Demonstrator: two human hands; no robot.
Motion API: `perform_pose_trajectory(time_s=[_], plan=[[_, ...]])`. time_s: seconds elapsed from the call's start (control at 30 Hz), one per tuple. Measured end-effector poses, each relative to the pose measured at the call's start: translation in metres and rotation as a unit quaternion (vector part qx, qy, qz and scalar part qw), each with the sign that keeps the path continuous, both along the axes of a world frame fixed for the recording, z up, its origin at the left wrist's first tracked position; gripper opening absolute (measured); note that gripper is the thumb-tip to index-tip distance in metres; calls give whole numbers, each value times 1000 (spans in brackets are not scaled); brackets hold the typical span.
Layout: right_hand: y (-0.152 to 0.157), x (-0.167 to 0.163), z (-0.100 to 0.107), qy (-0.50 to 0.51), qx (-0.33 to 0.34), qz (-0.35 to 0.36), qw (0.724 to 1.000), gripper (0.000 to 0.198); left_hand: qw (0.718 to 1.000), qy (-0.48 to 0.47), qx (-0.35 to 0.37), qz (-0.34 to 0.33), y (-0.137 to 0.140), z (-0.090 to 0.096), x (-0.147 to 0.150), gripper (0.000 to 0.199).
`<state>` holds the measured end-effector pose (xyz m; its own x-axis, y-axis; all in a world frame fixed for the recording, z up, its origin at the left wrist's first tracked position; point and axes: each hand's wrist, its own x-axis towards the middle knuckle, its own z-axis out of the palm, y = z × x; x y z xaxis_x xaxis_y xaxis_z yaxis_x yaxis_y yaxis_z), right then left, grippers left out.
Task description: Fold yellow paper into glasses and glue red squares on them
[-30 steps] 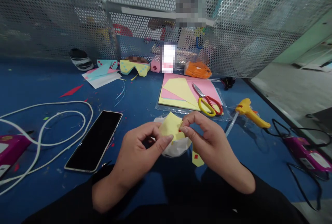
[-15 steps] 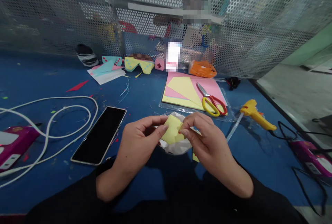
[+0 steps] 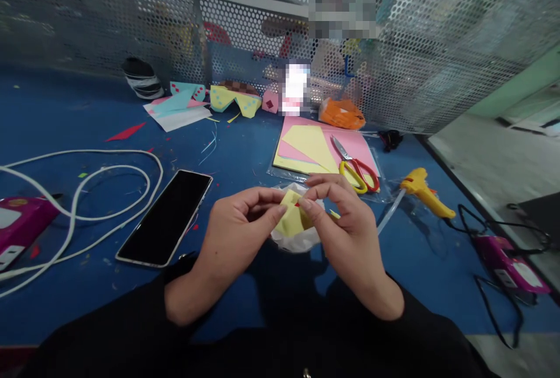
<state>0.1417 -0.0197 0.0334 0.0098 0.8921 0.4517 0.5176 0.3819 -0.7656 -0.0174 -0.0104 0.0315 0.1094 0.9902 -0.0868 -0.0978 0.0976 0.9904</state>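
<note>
A small folded piece of yellow paper (image 3: 290, 221) is pinched at its left edge by my left hand (image 3: 245, 220), thumb on top. At its upper right, the thumb and forefinger of my right hand (image 3: 339, 214) close on a tiny red bit (image 3: 298, 204) lying against the yellow surface. Whether that bit is stuck down I cannot tell. Below the paper is a round holder lined with crumpled white paper (image 3: 301, 242), partly covered by my hands.
Scissors (image 3: 355, 168) lie on coloured paper sheets (image 3: 306, 139). A yellow glue gun (image 3: 424, 191) is on the right, near a purple power strip (image 3: 507, 261). A phone (image 3: 168, 217) and a white cable (image 3: 122, 150) lie left. Paper cutouts (image 3: 236, 98) stand by the perforated screen (image 3: 249, 28).
My right hand has moved the red bit from the paper's right edge inward onto its upper part. The view has shifted slightly.
</note>
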Motion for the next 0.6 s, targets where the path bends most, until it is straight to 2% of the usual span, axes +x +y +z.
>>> perform_pose_trajectory(time_s=[0.23, 0.6], plan=[[0, -9, -6, 11, 16, -23, 1000, 7, 999, 3, 33, -1, 1, 0, 0, 13], [-1, -9, -9, -5, 33, -32, 999, 6, 1000, 13, 20, 6, 1, 0, 0, 13]])
